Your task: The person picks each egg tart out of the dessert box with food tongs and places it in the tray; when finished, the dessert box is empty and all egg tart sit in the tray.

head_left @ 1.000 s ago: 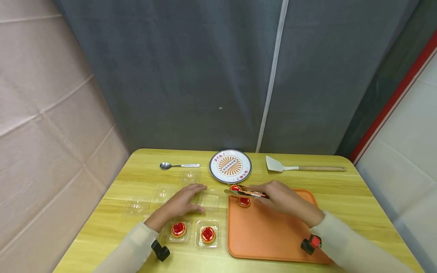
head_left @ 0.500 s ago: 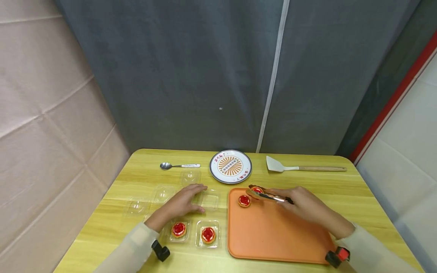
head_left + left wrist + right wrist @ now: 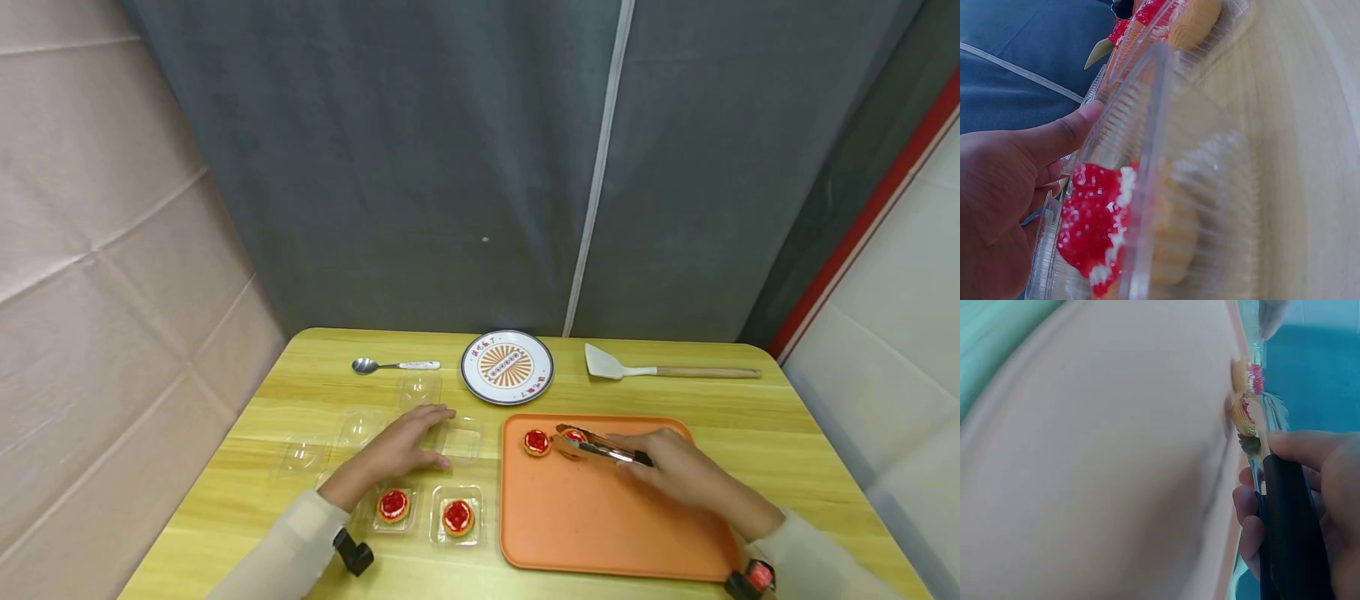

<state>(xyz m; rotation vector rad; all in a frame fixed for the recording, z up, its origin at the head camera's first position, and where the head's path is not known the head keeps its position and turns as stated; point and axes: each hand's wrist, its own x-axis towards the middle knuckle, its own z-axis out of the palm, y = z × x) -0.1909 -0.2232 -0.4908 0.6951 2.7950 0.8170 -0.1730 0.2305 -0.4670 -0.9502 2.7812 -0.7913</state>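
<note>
My right hand (image 3: 671, 467) grips a pair of metal tongs (image 3: 611, 451) with black handles. The tips of the tongs straddle a red-topped tart (image 3: 574, 437) at the back of the orange tray (image 3: 600, 525). Just left of it on the tray sits a second tart (image 3: 536, 442). My left hand (image 3: 401, 446) hovers with fingers spread beside a clear plastic box (image 3: 459, 442). Two more tarts sit in clear boxes nearer me, one tart (image 3: 393, 505) close below my left wrist and another tart (image 3: 457, 517) to its right. In the left wrist view, a boxed tart (image 3: 1094, 225) looms close.
Along the back lie a spoon (image 3: 366, 365), a white patterned plate (image 3: 507, 367) and a white spatula with a wooden handle (image 3: 705, 371). Clear plastic lids (image 3: 300, 454) spread over the left of the wooden table (image 3: 225, 517). A grey curtain (image 3: 450, 167) hangs behind.
My right hand has carried a tart in the tongs rightward and down onto the tray, right of the other tart. My left hand has stayed in place.
</note>
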